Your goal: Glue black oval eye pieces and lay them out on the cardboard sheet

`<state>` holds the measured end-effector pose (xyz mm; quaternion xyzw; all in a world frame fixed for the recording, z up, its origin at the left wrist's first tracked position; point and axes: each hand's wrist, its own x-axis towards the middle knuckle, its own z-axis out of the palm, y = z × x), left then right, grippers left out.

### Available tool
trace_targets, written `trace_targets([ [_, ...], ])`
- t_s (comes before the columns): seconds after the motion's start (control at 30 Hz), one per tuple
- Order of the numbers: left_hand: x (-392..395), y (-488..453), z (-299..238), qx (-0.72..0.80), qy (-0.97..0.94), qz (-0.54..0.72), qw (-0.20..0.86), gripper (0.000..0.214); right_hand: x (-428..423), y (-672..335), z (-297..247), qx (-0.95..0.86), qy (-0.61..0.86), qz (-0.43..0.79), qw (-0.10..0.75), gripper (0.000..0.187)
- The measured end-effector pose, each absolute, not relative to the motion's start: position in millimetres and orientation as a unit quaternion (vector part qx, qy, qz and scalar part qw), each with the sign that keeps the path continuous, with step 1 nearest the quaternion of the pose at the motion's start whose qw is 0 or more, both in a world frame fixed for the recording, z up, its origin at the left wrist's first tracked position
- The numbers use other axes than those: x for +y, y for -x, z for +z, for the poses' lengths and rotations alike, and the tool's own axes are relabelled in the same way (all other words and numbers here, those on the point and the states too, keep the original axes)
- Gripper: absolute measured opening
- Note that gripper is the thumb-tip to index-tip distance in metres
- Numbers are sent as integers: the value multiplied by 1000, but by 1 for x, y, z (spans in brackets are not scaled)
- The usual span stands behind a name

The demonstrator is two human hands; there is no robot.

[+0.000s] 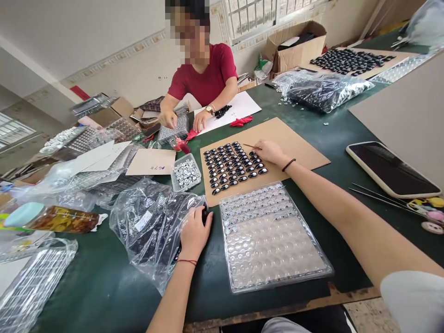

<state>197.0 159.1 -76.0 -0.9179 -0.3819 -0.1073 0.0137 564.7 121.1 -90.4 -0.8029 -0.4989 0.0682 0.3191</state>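
My right hand (270, 151) pinches a thin brown stick (252, 146) above a brown cardboard sheet (298, 150). Rows of glossy black oval pieces with pale centres (239, 169) lie on that sheet, just left of the fingers. My left hand (194, 232) rests at the mouth of a clear plastic bag of black pieces (156, 226). Its fingers curl round a black piece (204, 215), partly hidden. Between my forearms lies a clear blister tray (270, 249), its far rows filled with small silvery parts. A small plastic box of silvery parts (186, 174) stands beyond my left hand.
Across the green table (93, 277) a co-worker in a red shirt (204, 74) handles small parts. A phone (391, 169) and tweezers (378, 199) lie at right. A bottle (52, 217) lies at left. Another bag of black pieces (322, 92) sits farther back.
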Motion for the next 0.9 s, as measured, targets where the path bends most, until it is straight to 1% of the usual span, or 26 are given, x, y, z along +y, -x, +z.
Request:
trace_targets([
  [0.17,159,-198,-78,-368,924,-100,28,27,121,-557,-92,-509,792,43,333,26],
  [0.27,155,-197,-79,-368,920,-108,75,28,117,-556,-87,-491,791,15,363,28],
  [0.33,150,-196,-79,-384,911,-94,114,28,109,-554,-82,-469,792,-5,390,30],
  [0.4,145,-196,-79,-405,901,-80,132,28,98,-549,-75,-451,788,-18,418,30],
  [0.47,142,-195,-79,-426,893,-87,115,28,85,-535,-66,-447,777,-15,443,31],
  [0.53,143,-193,-80,-438,889,-115,72,26,70,-514,-57,-458,760,5,460,36],
  [0.6,146,-190,-79,-441,885,-144,35,24,55,-488,-47,-483,721,65,492,41],
  [0.67,151,-185,-78,-439,883,-166,17,25,39,-463,-39,-509,656,150,538,43],
  [0.73,158,-181,-76,-438,878,-193,3,26,23,-444,-35,-523,602,208,566,44],
  [0.8,164,-177,-73,-432,872,-229,-21,26,8,-433,-34,-534,598,215,557,48],
  [0.9,170,-173,-71,-425,858,-283,-58,27,-10,-431,-40,-546,652,180,495,56],
])
